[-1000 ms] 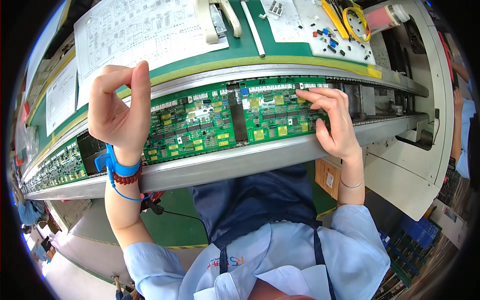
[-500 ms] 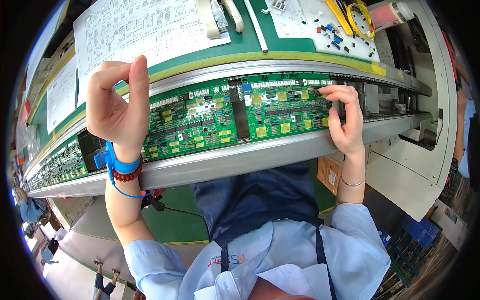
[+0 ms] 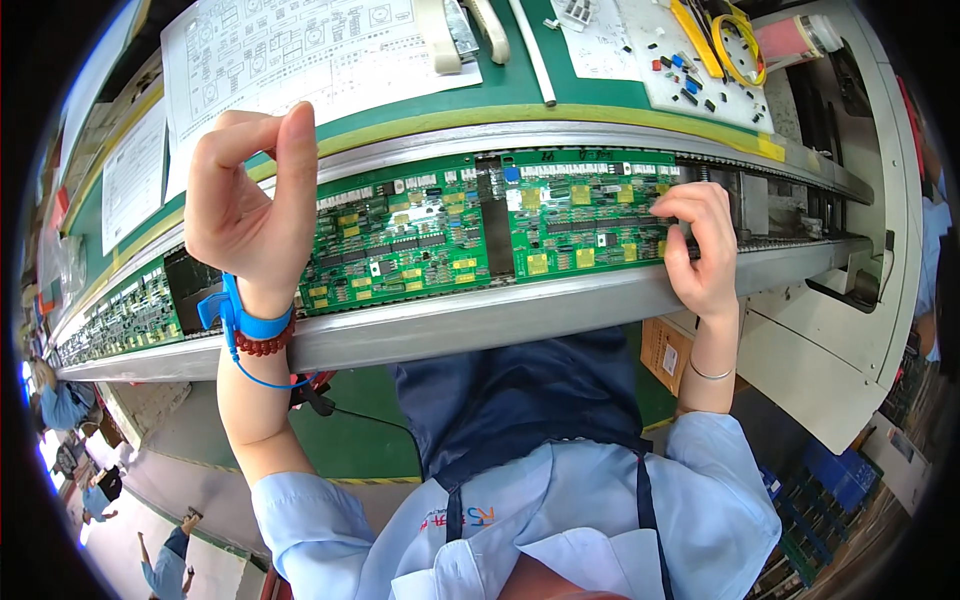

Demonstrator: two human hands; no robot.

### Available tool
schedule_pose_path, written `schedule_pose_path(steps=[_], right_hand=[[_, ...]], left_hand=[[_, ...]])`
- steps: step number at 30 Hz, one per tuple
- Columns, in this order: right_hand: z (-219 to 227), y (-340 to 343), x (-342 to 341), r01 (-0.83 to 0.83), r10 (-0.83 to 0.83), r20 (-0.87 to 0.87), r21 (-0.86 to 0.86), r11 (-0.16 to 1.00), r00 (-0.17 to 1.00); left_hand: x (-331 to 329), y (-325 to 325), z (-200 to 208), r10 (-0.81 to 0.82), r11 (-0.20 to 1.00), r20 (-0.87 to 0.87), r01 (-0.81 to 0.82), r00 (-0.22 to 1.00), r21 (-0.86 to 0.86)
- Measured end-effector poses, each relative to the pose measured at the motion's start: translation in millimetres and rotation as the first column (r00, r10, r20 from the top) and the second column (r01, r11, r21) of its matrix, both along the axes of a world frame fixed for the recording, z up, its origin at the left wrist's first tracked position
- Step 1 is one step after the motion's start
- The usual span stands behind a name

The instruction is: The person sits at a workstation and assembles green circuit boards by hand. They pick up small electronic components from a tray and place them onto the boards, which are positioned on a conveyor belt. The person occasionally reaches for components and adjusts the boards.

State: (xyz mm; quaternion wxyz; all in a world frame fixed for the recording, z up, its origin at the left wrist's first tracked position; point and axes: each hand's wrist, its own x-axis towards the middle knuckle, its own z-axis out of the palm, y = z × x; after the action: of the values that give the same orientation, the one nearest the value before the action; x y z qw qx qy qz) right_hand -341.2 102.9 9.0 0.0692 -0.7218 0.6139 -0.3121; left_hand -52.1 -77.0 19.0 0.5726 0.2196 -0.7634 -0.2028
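Two green circuit boards lie end to end in a metal rail track, a left board (image 3: 400, 245) and a right board (image 3: 570, 225), crowded with chips, white connectors and yellow parts. My left hand (image 3: 245, 205) is raised over the left board's left end. Its fingers are curled and pressed to the upright thumb; whatever they pinch, if anything, is hidden. A blue wrist strap (image 3: 262, 326) and a red bead bracelet (image 3: 265, 346) circle that wrist. Over the right board's right end hovers my right hand (image 3: 705, 245), fingers bent and apart from the thumb, nothing visible between them.
Beyond the track, a green bench holds printed diagram sheets (image 3: 300, 65), a white rod (image 3: 533, 55) and a white sheet (image 3: 725, 105) strewn with small components. Yellow-handled tools (image 3: 697, 40) lie there too. Nearest me runs the metal rail (image 3: 430, 335). Another board (image 3: 125, 315) sits further left.
The whole view has shifted slightly, so the bench and boards appear further right. My right hand has drawn a little nearer to me over the board. My left hand keeps its pinched pose.
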Motion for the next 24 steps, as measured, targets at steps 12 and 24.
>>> schedule_pose_path(steps=[12, 24], right_hand=[[2.9, 1.1, 7.3, 0.141, -0.142, 0.028, 0.011, 0.99, 0.989], [-0.1, 1.8, 7.1, 0.152, -0.151, -0.025, 0.048, 0.987, 0.988]], left_hand=[[-0.4, 3.6, 7.7, -0.009, 1.0, 0.04, 0.01, 0.999, -0.018], [-3.0, 10.8, 9.1, -0.135, 0.973, 0.108, 0.152, 0.985, -0.173]])
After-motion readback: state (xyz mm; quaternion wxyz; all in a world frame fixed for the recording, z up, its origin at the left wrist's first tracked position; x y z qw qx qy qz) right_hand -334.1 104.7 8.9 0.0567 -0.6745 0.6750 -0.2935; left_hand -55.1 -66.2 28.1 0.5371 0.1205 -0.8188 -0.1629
